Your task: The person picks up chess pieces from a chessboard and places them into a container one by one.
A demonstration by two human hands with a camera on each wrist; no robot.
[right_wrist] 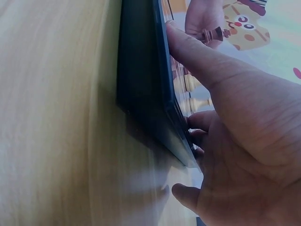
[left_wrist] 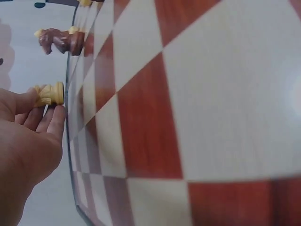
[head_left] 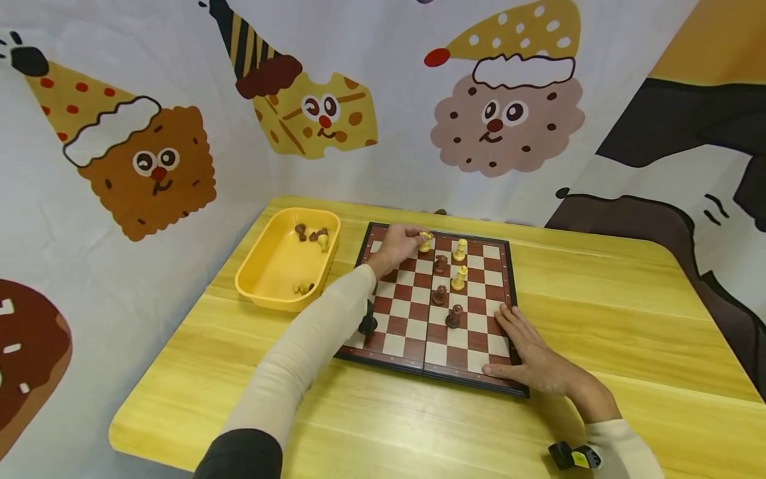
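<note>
My left hand [head_left: 396, 249] reaches over the far left part of the chessboard [head_left: 407, 311]. Between thumb and fingers it pinches a yellow chess piece [left_wrist: 49, 94], whose base is right at the board's surface in the left wrist view. Just right of that hand stand a brown knight [left_wrist: 61, 41] and a yellow chess piece [head_left: 459, 250]. Another yellow piece [head_left: 459, 278] and two brown pieces, one [head_left: 439, 295] beside the fold and one [head_left: 454, 317] nearer me, stand upright mid-board. My right hand [head_left: 535, 356] rests with spread fingers on the board's near right edge.
A yellow plastic tray [head_left: 242, 283] left of the board holds several brown and yellow pieces. The board lies on a yellow wood-grain table [head_left: 628, 319]. A cartoon-printed cloth [head_left: 389, 179] hangs behind. Black camera mounts [head_left: 574, 456] are worn at the wrists.
</note>
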